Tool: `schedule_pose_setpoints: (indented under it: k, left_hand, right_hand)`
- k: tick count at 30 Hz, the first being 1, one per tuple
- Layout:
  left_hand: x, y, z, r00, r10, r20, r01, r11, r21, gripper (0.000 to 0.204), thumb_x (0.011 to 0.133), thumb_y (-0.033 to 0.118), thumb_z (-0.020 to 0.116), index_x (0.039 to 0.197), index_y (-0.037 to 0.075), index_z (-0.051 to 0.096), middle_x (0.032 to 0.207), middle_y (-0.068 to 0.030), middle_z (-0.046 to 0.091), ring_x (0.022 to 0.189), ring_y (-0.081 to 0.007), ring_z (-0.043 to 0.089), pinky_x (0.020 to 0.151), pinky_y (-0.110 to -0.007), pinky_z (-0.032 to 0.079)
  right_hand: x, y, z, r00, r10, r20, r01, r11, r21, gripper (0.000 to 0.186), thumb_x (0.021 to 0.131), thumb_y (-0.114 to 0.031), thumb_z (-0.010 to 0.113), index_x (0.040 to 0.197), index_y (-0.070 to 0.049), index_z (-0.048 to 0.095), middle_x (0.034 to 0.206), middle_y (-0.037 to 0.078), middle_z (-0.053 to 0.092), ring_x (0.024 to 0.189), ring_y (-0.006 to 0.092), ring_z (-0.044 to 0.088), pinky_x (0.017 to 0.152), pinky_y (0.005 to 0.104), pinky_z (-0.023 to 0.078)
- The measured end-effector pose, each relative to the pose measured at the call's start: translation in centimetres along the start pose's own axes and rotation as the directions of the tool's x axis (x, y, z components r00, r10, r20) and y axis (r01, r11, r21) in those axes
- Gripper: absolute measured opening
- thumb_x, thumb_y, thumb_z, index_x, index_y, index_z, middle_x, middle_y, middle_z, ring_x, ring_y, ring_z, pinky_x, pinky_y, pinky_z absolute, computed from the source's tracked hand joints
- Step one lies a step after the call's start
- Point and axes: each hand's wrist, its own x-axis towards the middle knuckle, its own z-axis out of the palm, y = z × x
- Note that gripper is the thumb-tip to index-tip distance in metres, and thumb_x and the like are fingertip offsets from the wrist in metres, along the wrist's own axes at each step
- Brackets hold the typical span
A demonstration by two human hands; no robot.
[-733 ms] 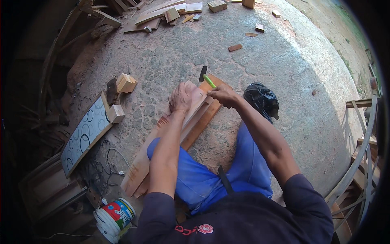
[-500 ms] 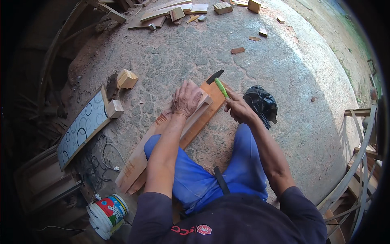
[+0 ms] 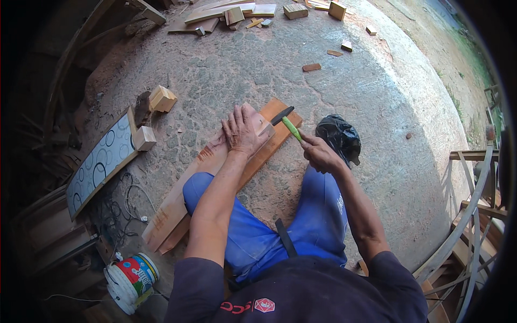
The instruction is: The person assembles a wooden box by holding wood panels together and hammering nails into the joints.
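Observation:
My left hand (image 3: 242,132) presses on the upper end of a pale wooden board (image 3: 177,199), fingers draped over its face and thumb toward its right edge. This board rests on a reddish-brown plank (image 3: 261,160), both slanting past my left knee. In my right hand (image 3: 323,155), closed round the green handle, is a hammer (image 3: 292,129) with a narrow dark head. That head is low beside the board's far end, over the plank; whether it touches the wood, I cannot tell.
A black plastic bag (image 3: 339,137) lies right of the plank. On the left are wood blocks (image 3: 162,99), a circle-patterned panel (image 3: 102,164), cords and a paint bucket (image 3: 132,282). Offcuts (image 3: 295,11) lie at the back; a curved frame (image 3: 474,210) stands at right.
The hammer has come down and left, its head now beside the board's end. My left hand stays on the board. The whole view has shifted slightly.

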Motion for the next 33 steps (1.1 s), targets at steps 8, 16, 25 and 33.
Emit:
schedule_pose_setpoints:
  k: [8, 16, 25, 33]
  left_hand:
    - [0.0, -0.4, 0.2, 0.999, 0.011, -0.041, -0.011, 1.000, 0.011, 0.117, 0.068, 0.056, 0.079, 0.155, 0.000, 0.025, 0.155, -0.0233, 0.032, 0.141, -0.0404, 0.032, 0.116, -0.063, 0.020]
    - [-0.2, 0.0, -0.3, 1.000, -0.004, -0.015, 0.004, 1.000, -0.030, 0.118, 0.068, 0.056, 0.079, 0.155, 0.000, 0.022, 0.156, -0.0220, 0.031, 0.143, -0.0399, 0.030, 0.116, -0.064, 0.020]
    - [0.0, 0.0, -0.2, 0.997, 0.034, -0.072, -0.045, 0.987, -0.157, 0.097, 0.082, 0.054, 0.069, 0.154, 0.002, 0.030, 0.157, -0.0211, 0.032, 0.143, -0.0397, 0.031, 0.119, -0.062, 0.017]
    - [-0.2, -1.9, 2.5, 0.937, -0.258, -0.234, 0.224, 0.961, -0.165, 0.057, 0.093, 0.032, 0.058, 0.144, 0.009, 0.047, 0.139, -0.0155, 0.053, 0.129, -0.0346, 0.047, 0.116, -0.058, 0.021]
  right_hand:
    - [-0.7, -0.8, 0.8, 0.999, 0.035, -0.023, -0.036, 0.997, -0.066, 0.052, 0.108, -0.029, 0.042, 0.159, -0.028, 0.030, 0.060, -0.006, 0.038, 0.042, 0.0075, 0.038, 0.037, 0.0272, 0.036]
    - [-0.4, -0.1, 1.0, 0.999, 0.043, -0.026, -0.043, 0.999, -0.011, 0.049, 0.108, -0.026, 0.042, 0.157, -0.026, 0.034, 0.060, -0.005, 0.039, 0.043, 0.0077, 0.038, 0.037, 0.0275, 0.035]
    - [0.8, 3.3, 1.4, 0.881, -0.395, -0.262, 0.222, 0.832, -0.508, 0.060, 0.102, -0.017, 0.048, 0.158, -0.014, 0.027, 0.091, 0.028, 0.068, 0.076, 0.0420, 0.070, 0.064, 0.0459, 0.054]
    - [-3.3, 2.3, 4.9, 0.563, -0.820, -0.107, 0.521, 0.452, -0.724, 0.069, 0.099, -0.005, 0.051, 0.160, -0.019, 0.023, 0.098, 0.028, 0.063, 0.089, 0.0448, 0.066, 0.076, 0.0472, 0.052]
